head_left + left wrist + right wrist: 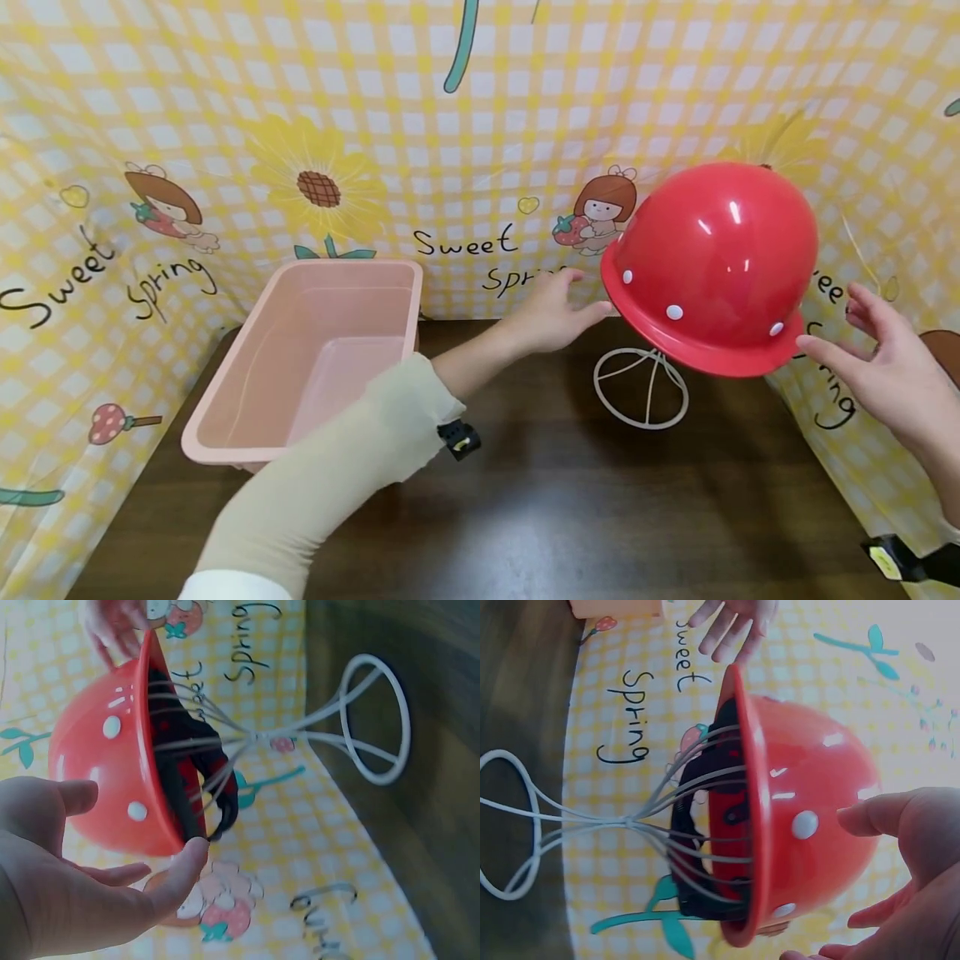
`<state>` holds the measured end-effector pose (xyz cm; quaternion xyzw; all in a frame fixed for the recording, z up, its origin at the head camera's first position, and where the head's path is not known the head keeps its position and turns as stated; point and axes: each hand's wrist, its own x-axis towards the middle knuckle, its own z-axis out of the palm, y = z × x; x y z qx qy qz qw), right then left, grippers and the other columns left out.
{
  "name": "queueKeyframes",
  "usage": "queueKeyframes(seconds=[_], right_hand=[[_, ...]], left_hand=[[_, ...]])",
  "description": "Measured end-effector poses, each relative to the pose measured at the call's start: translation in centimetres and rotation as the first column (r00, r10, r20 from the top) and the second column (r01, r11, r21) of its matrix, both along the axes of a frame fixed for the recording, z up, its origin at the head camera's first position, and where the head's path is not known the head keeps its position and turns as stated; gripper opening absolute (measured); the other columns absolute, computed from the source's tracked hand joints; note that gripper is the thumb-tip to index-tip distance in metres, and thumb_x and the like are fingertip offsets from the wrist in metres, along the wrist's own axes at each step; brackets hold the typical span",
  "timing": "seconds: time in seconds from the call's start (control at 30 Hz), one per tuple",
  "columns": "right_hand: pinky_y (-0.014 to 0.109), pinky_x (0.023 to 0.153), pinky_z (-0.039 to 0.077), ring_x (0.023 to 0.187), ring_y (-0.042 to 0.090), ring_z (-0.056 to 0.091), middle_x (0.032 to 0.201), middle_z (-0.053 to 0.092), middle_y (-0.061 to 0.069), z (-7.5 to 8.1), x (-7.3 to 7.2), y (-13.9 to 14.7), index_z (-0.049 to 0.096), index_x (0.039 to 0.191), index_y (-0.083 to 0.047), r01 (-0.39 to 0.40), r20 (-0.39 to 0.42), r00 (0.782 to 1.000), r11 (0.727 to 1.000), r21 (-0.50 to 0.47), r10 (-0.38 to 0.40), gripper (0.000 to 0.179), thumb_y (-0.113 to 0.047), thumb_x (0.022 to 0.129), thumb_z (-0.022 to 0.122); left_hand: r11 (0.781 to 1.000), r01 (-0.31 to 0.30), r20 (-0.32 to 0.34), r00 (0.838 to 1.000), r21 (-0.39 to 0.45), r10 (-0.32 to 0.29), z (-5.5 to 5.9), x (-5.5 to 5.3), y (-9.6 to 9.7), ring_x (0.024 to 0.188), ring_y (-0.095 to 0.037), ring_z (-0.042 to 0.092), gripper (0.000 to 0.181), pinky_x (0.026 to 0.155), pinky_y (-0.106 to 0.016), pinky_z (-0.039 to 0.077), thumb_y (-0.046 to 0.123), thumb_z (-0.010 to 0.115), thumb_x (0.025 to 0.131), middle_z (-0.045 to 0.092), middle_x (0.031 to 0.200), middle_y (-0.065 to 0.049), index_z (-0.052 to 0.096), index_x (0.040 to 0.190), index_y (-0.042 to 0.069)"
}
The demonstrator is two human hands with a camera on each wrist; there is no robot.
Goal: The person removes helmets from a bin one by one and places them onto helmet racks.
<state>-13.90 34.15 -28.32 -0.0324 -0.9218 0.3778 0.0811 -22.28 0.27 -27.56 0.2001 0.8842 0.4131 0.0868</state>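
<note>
A shiny red safety helmet (pixel 720 267) with white round studs sits tilted on a white wire stand (pixel 259 738), its brim facing down. Black inner straps (pixel 697 904) hang beneath the brim among the stand's wires. To the left of the helmet is my left hand (pixel 555 312), fingers spread and thumb tip close to the brim. On the other side, my right hand (pixel 892 367) has its fingers loosely extended, the thumb tip right at the brim's right edge. Neither hand is curled round the helmet.
A pink plastic bin (pixel 217 454) stands at the left on the dark wooden table (pixel 540 517). Yellow checked cloth (pixel 465 150) with printed flowers and figures walls the back and both sides. The stand's round base rests toward the table's back right.
</note>
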Motion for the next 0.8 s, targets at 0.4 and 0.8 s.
queueKeyframes(seconds=[0.4,0.8], right_hand=[[0.083,0.100,0.022,0.149,0.051,0.007,0.163,0.008,0.031,4.2,1.2,-3.9,0.012,0.162,0.000,0.013,-0.259,0.965,0.972,0.236,0.050,0.086,-0.022,0.099,0.066],[0.080,0.097,0.034,0.148,0.050,0.015,0.157,0.025,0.030,4.9,-0.6,-11.0,0.032,0.157,0.000,-0.269,-0.289,0.869,0.873,0.407,0.402,0.092,-0.015,0.083,0.084]], left_hand=[[0.968,-0.047,-0.040,0.998,-0.245,0.038,2.6,1.2,-6.8,0.145,-0.031,0.037,0.075,0.117,-0.048,0.034,0.047,0.058,0.102,0.035,0.159,-0.019,0.032,0.158,0.006],[0.892,-0.125,-0.132,0.988,-0.435,0.074,1.8,4.0,-14.4,0.146,-0.045,0.032,0.083,0.111,-0.059,0.038,0.048,0.058,0.102,0.016,0.162,-0.031,0.022,0.160,0.001]])
